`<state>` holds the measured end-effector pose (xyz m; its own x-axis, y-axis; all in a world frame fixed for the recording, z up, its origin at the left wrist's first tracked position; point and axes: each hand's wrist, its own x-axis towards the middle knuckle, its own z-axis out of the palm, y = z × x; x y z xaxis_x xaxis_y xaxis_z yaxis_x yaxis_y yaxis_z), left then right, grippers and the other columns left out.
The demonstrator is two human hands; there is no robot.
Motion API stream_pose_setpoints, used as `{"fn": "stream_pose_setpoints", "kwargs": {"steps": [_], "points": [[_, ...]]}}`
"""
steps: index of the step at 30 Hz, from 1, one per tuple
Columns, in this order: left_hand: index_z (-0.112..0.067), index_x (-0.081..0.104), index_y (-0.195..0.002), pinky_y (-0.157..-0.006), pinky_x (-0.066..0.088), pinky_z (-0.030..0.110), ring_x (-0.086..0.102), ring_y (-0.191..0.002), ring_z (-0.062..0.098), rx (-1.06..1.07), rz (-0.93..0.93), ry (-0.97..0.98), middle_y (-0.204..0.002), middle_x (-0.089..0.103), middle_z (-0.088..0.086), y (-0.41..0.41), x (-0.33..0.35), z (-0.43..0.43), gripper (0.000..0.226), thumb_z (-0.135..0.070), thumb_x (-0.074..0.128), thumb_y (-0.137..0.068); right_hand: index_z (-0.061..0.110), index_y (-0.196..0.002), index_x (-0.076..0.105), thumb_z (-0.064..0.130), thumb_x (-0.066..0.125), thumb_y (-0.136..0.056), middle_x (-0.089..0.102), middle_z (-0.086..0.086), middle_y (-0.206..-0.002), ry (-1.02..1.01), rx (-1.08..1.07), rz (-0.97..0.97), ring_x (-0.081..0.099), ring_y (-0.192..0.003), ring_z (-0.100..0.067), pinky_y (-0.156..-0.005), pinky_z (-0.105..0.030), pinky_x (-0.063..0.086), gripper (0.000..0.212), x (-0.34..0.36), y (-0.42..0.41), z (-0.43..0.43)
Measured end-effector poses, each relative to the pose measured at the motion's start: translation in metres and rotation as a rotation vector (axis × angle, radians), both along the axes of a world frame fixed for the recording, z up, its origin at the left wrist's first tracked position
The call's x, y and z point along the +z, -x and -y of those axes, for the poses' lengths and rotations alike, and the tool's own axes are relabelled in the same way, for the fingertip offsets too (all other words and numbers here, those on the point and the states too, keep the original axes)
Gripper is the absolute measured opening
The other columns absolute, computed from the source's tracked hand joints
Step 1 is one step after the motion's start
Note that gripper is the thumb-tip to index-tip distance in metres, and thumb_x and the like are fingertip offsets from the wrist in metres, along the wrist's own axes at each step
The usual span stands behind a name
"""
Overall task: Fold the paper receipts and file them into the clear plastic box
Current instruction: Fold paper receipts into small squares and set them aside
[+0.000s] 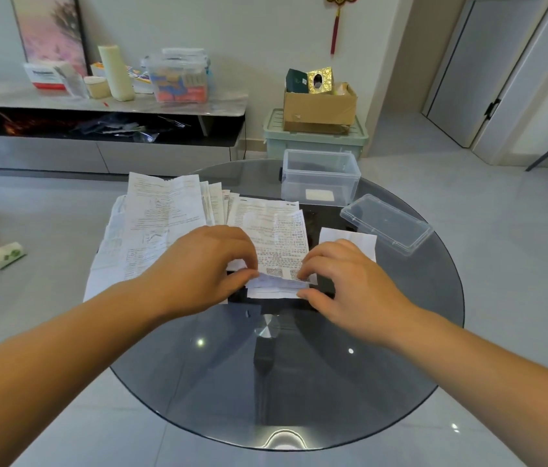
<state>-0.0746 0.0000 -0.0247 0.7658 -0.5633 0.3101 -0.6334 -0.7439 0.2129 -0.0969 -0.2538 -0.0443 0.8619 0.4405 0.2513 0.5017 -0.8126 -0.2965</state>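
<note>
Now the left hand (205, 264) and right hand (343, 281) each pinch the near end of the receipt (279, 244) on the worktop (299, 382), its long axis running away toward the box (299, 183), which stands beyond and nearer the right hand; the fold apparently is just starting.

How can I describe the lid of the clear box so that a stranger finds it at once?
Start at the round glass table. On its far side stands a deep clear plastic box with one white slip inside. The lid lies to its right, near the table's edge: clear too, but shallow and empty.
</note>
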Motion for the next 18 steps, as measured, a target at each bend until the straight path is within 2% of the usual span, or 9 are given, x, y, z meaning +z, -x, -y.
{"fn": "stream_pose_setpoints", "kwargs": {"steps": [5, 9, 12, 14, 18], "points": [[-0.034, 0.065, -0.094, -0.074, 0.058, 0.023, 0.063, -0.089, 0.003, -0.099, -0.032, 0.035, -0.105, 0.066, -0.016, 0.038, 0.009, -0.006, 0.014, -0.043, 0.055, -0.093, 0.026, -0.113, 0.067, 0.048, 0.069, -0.087, 0.062, 0.014, -0.116, -0.029, 0.059, -0.005, 0.052, -0.110, -0.008, -0.094, -0.024, 0.045, 0.035, 0.010, 0.019, 0.002], [-0.039, 0.053, -0.099, -0.067, 0.045, 0.008, 0.049, -0.080, -0.021, -0.161, -0.130, 0.006, -0.110, 0.064, -0.019, 0.073, 0.007, -0.011, 0.003, -0.041, 0.054, -0.097, 0.029, -0.125, 0.061, 0.057, 0.063, -0.087, 0.059, 0.019, -0.126, 0.001, 0.151, -0.133, 0.048, -0.117, 0.001, -0.097, -0.008, 0.036, 0.047, 0.014, 0.047, 0.008], [-0.042, 0.045, -0.104, -0.069, 0.047, 0.016, 0.051, -0.081, -0.011, -0.181, -0.217, -0.009, -0.108, 0.059, -0.021, 0.091, 0.001, -0.010, 0.010, -0.049, 0.042, -0.098, 0.035, -0.129, 0.055, 0.065, 0.053, -0.085, 0.055, 0.023, -0.128, 0.025, 0.194, -0.190, 0.048, -0.118, 0.003, -0.099, -0.012, 0.039, 0.053, 0.013, 0.068, 0.013], [-0.041, 0.045, -0.108, -0.075, 0.050, 0.023, 0.056, -0.087, -0.001, -0.208, -0.239, -0.038, -0.110, 0.059, -0.020, 0.098, -0.007, -0.009, 0.015, -0.051, 0.043, -0.097, 0.036, -0.131, 0.052, 0.066, 0.052, -0.086, 0.053, 0.024, -0.130, 0.037, 0.208, -0.223, 0.047, -0.120, 0.003, -0.101, -0.017, 0.041, 0.054, 0.010, 0.080, 0.015], [-0.033, 0.050, -0.127, -0.092, 0.052, 0.028, 0.058, -0.108, 0.009, -0.127, -0.124, -0.105, -0.125, 0.058, -0.014, 0.097, -0.026, -0.007, 0.052, -0.068, 0.051, -0.088, 0.034, -0.136, 0.050, 0.067, 0.054, -0.086, 0.051, 0.022, -0.136, 0.059, 0.228, -0.227, 0.043, -0.126, 0.002, -0.106, -0.022, 0.040, 0.060, 0.002, 0.090, 0.015]]}}
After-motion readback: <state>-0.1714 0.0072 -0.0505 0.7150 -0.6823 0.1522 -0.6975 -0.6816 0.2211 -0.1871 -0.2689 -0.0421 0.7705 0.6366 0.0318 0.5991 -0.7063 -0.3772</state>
